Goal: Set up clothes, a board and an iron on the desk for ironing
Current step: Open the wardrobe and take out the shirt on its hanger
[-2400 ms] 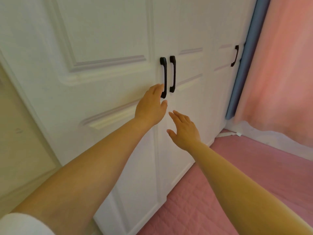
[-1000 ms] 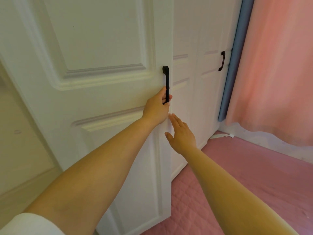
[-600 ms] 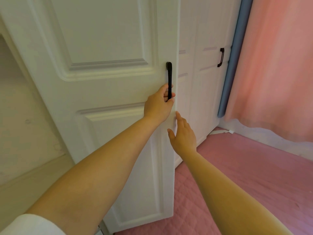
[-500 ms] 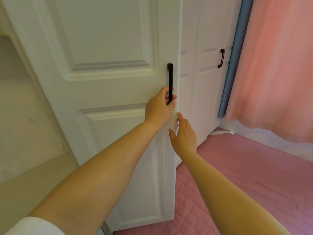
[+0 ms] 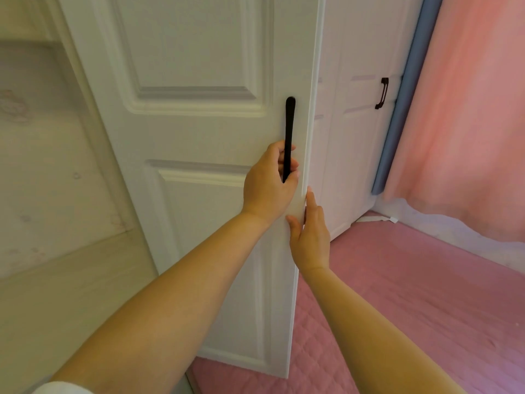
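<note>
White wardrobe door part open, one hand on its handle, the other at its free edge.

Nearest, a white sleeve shows at the bottom left corner; the left hand has its fingers curled round the lower end of the black handle, while the right hand lies flat, fingers together, thumb on the door face. To do this well, I would pull evenly by the handle and let the right hand steady the edge over the pink floor mat. Clothes, board, iron and desk are not in sight; farther off stand another door and a pink curtain.
</note>
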